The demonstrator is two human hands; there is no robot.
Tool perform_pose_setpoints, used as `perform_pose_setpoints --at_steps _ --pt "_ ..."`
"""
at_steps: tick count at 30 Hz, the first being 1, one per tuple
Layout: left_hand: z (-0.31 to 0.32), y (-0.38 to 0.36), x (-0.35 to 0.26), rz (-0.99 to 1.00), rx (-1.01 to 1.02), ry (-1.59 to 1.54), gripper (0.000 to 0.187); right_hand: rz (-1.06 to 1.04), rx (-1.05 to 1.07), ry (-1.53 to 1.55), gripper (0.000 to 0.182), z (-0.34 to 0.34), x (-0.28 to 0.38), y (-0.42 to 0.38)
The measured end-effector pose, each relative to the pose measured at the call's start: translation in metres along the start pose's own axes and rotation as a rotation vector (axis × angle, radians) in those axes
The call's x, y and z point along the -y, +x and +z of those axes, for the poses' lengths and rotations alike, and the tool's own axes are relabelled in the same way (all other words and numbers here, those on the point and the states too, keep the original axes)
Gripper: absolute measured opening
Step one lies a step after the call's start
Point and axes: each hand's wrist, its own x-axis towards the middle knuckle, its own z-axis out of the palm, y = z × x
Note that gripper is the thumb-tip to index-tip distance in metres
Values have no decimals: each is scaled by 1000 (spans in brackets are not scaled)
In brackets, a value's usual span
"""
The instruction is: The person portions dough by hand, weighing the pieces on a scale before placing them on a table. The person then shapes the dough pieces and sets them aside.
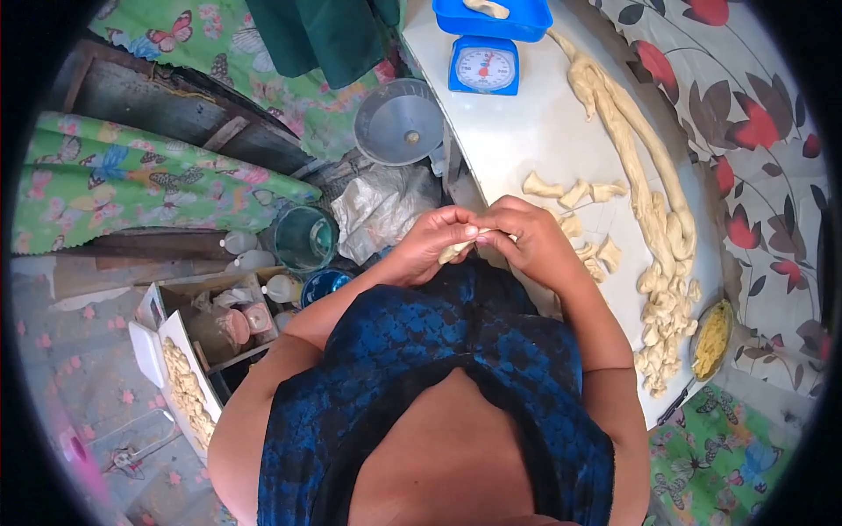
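Note:
Both of my hands meet in front of my chest at the table's near edge, around a small piece of dough (453, 252). My left hand (436, 241) is closed around it, the thumb pressed on top. My right hand (524, 235) pinches its other end with thumb and fingers. Just beyond my right hand, several cut dough pieces (574, 191) lie on the white table (517, 131). More cut pieces (601, 257) sit beside my right wrist. A long dough rope (645, 167) runs along the table's far side, ending near a heap of small dough lumps (665, 324).
A blue kitchen scale (484, 66) with a blue tray (522, 24) stands at the table's top end. A pan of yellow filling (711, 340) sits at the right edge. A grey basin (399, 121) and a tray of dough pieces (186, 386) are to the left.

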Motion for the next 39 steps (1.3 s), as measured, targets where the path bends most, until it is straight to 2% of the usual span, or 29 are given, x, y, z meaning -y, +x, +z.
perform_pose_setpoints --at_steps 2,4,11,13,15,16,17,18,19,20,22,24,25,27,28,30,34,39 --pt "4 1 -5 65 -8 -48 22 -74 -67 15 17 -1 2 3" --pt "0 3 -6 59 -5 13 21 5 -17 4 17 -5 6 3" --pt "-1 4 -14 156 -40 178 15 13 12 13 12 -8 3 9" --pt "4 4 -22 165 -62 153 14 -94 -72 12 11 -17 -5 20" --pt "9 5 -32 176 -84 127 13 6 -205 60 11 -35 -5 40" --pt "11 7 -39 237 -92 98 12 24 -325 80 10 -42 -3 52" --pt "12 9 -44 301 -98 68 12 -84 -498 157 9 -51 -14 68" --pt "10 9 -46 312 -92 70 12 -83 -600 100 9 -72 -16 83" --pt "4 7 -45 309 -82 67 12 -13 -716 307 13 -90 -2 98" --pt "-2 5 -44 305 -73 66 11 -151 -792 285 18 -109 -1 115" --pt "-13 3 -36 302 -59 101 12 -208 -783 333 18 -131 10 142" --pt "-19 -2 -26 226 -94 12 12 -138 -602 -185 18 -151 4 170" --pt "-22 -5 -24 187 -66 0 10 -145 -605 -188 18 -153 7 182" --pt "-23 -8 -16 152 -74 -10 11 59 -537 -274 16 -152 11 209" --pt "-24 -9 -14 143 -72 11 12 55 -536 -277 16 -156 -1 222" --pt "-23 -12 -13 136 -79 26 12 -52 -338 -441 17 -158 -41 247" --pt "-29 -16 -17 120 -72 51 12 -13 -275 -597 20 -147 -56 264" --pt "-35 -18 -18 135 -124 44 11 56 -227 -506 23 -139 -62 271"
